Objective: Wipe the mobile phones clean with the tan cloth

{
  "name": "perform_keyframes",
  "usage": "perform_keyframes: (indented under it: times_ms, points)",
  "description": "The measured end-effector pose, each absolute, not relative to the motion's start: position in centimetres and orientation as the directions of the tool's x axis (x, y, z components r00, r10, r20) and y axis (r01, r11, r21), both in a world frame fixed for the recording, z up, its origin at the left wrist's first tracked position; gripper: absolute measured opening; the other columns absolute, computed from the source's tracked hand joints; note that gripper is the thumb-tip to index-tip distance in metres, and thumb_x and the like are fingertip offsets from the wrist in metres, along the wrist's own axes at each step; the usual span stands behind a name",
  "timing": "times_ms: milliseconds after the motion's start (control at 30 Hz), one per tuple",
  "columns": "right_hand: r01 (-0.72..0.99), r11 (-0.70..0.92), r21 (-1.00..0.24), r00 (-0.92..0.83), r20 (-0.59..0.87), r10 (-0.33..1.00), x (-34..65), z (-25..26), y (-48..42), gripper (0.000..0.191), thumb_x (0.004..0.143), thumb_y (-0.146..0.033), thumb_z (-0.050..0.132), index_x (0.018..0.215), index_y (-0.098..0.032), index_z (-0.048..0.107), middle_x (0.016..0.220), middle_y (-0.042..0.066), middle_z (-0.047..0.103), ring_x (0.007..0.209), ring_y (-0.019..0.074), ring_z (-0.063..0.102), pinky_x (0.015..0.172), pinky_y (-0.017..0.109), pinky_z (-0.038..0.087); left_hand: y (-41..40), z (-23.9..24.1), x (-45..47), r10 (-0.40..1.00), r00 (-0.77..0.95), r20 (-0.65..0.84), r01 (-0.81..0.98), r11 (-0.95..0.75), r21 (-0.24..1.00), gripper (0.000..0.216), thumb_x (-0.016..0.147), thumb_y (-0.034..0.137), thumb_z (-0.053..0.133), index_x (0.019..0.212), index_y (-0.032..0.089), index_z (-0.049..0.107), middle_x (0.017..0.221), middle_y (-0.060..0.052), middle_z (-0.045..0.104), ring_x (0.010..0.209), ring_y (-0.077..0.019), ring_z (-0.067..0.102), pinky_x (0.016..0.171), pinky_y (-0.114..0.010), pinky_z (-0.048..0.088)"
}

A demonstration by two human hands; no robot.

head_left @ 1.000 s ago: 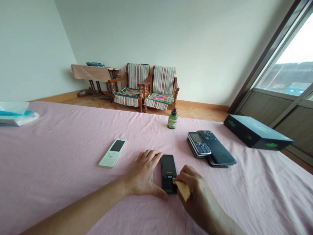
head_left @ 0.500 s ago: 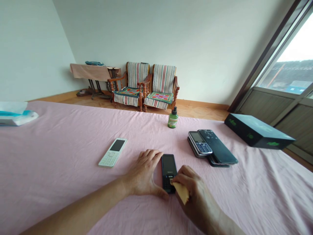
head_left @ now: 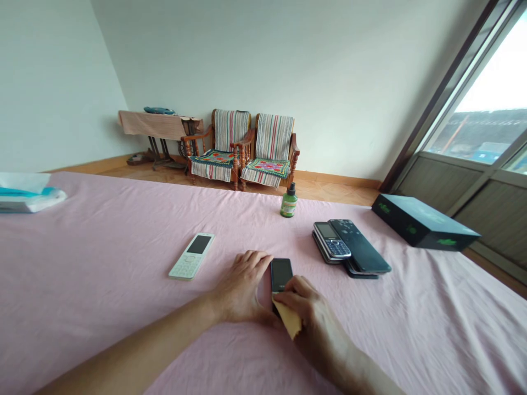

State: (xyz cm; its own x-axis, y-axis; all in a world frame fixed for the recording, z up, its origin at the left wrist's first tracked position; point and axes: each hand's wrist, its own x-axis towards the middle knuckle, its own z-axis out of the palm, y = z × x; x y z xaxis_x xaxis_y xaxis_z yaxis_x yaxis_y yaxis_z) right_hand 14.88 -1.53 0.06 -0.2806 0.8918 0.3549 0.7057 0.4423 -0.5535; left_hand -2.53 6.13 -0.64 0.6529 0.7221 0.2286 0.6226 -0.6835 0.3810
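Note:
A black keypad phone point(head_left: 281, 272) lies face up on the pink cloth, its small screen toward the far end. My left hand point(head_left: 242, 288) grips it from the left, fingertips at the top corner and thumb near the bottom end. Pinched in my right hand point(head_left: 315, 315) is a small yellow wiping cloth point(head_left: 290, 320), pressed on the phone's keypad. Hand and cloth hide most of the keys. Left of my hands a white keypad phone point(head_left: 192, 256) rests on its back.
Stacked phones lie to the right, a silver-and-blue keypad phone point(head_left: 332, 241) and a dark smartphone point(head_left: 362, 247) on top. Behind them are a green spray bottle point(head_left: 289, 204) and a black box point(head_left: 424, 222). A tissue pack point(head_left: 31, 198) sits at the far left.
My right hand has moved slightly left across the phone's keypad with the yellow cloth and covers more of the keys. My left hand keeps its place.

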Motion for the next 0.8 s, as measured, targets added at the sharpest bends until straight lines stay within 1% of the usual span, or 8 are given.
perform_keyframes:
  times_ms: [67, 133, 233, 333, 400, 533, 700, 800]
  points:
    - [0.709, 0.446, -0.546, -0.281, 0.362, 0.889, 14.53, -0.13, -1.36, 0.012, 0.075, -0.008, 0.064, 0.074, -0.019, 0.069, 0.083, 0.005, 0.058, 0.076, 0.0181, 0.053, 0.062, 0.027, 0.042, 6.05, -0.58, -2.55, 0.719, 0.656, 0.230, 0.621, -0.687, 0.378, 0.094, 0.051, 0.057, 0.076, 0.129, 0.022, 0.040, 0.128, -0.010, 0.049, 0.115, -0.0326, 0.044, 0.100, -0.048, 0.034]
    - [0.711, 0.451, -0.540, -0.283, 0.367, 0.886, 14.32, -0.16, -1.31, 0.014, 0.075, -0.006, 0.064, 0.074, -0.019, 0.068, 0.083, 0.005, 0.058, 0.076, 0.0178, 0.053, 0.062, 0.027, 0.041, 5.99, -0.53, -2.59, 0.718, 0.657, 0.231, 0.620, -0.689, 0.376, 0.093, 0.051, 0.056, 0.076, 0.129, 0.022, 0.040, 0.128, -0.010, 0.049, 0.116, -0.0323, 0.044, 0.100, -0.047, 0.034]
    - [0.704, 0.462, -0.539, -0.296, 0.368, 0.881, 14.46, -0.01, -1.65, 0.019, 0.075, -0.002, 0.061, 0.072, -0.019, 0.068, 0.082, 0.004, 0.058, 0.075, 0.0172, 0.053, 0.062, 0.026, 0.040, 6.03, -0.53, -2.67, 0.715, 0.659, 0.234, 0.618, -0.692, 0.374, 0.096, 0.050, 0.060, 0.076, 0.130, 0.021, 0.040, 0.129, -0.011, 0.048, 0.117, -0.0327, 0.044, 0.100, -0.048, 0.033]
    - [0.697, 0.462, -0.548, -0.303, 0.359, 0.883, 14.79, 0.04, -1.97, 0.024, 0.077, 0.001, 0.057, 0.076, -0.019, 0.070, 0.080, 0.004, 0.058, 0.074, 0.0163, 0.053, 0.061, 0.026, 0.040, 6.20, -0.57, -2.81, 0.712, 0.667, 0.218, 0.615, -0.692, 0.378, 0.099, 0.050, 0.063, 0.075, 0.132, 0.021, 0.039, 0.130, -0.011, 0.048, 0.117, -0.0333, 0.044, 0.101, -0.049, 0.032]
    - [0.700, 0.451, -0.554, -0.287, 0.360, 0.888, 14.87, -0.04, -1.81, 0.022, 0.077, -0.001, 0.058, 0.079, -0.019, 0.071, 0.082, 0.005, 0.058, 0.076, 0.0168, 0.054, 0.062, 0.026, 0.041, 6.31, -0.59, -2.88, 0.714, 0.668, 0.211, 0.616, -0.689, 0.381, 0.099, 0.050, 0.064, 0.074, 0.132, 0.021, 0.039, 0.131, -0.012, 0.047, 0.117, -0.0339, 0.043, 0.100, -0.050, 0.032]
    - [0.723, 0.441, -0.532, -0.277, 0.361, 0.891, 14.62, -0.02, -1.16, 0.016, 0.073, -0.005, 0.065, 0.081, -0.018, 0.071, 0.086, 0.006, 0.058, 0.080, 0.0187, 0.054, 0.065, 0.027, 0.042, 6.33, -0.65, -2.92, 0.708, 0.669, 0.225, 0.610, -0.697, 0.377, 0.098, 0.050, 0.063, 0.075, 0.131, 0.020, 0.040, 0.130, -0.012, 0.048, 0.116, -0.0341, 0.044, 0.099, -0.050, 0.034]
    - [0.722, 0.453, -0.523, -0.308, 0.342, 0.887, 14.49, 0.30, -1.79, 0.022, 0.076, 0.001, 0.056, 0.071, -0.018, 0.067, 0.081, 0.005, 0.058, 0.076, 0.0170, 0.053, 0.062, 0.026, 0.040, 6.19, -0.52, -2.85, 0.703, 0.672, 0.234, 0.602, -0.702, 0.381, 0.099, 0.051, 0.063, 0.075, 0.132, 0.020, 0.039, 0.130, -0.011, 0.048, 0.116, -0.0334, 0.044, 0.100, -0.050, 0.033]
    - [0.736, 0.429, -0.523, -0.282, 0.339, 0.897, 14.58, 0.26, -1.90, 0.024, 0.079, 0.000, 0.054, 0.075, -0.018, 0.070, 0.081, 0.006, 0.058, 0.075, 0.0173, 0.053, 0.062, 0.026, 0.040, 6.16, -0.37, -2.83, 0.707, 0.673, 0.218, 0.606, -0.696, 0.385, 0.099, 0.050, 0.064, 0.075, 0.132, 0.020, 0.039, 0.130, -0.012, 0.048, 0.116, -0.0338, 0.044, 0.100, -0.050, 0.033]
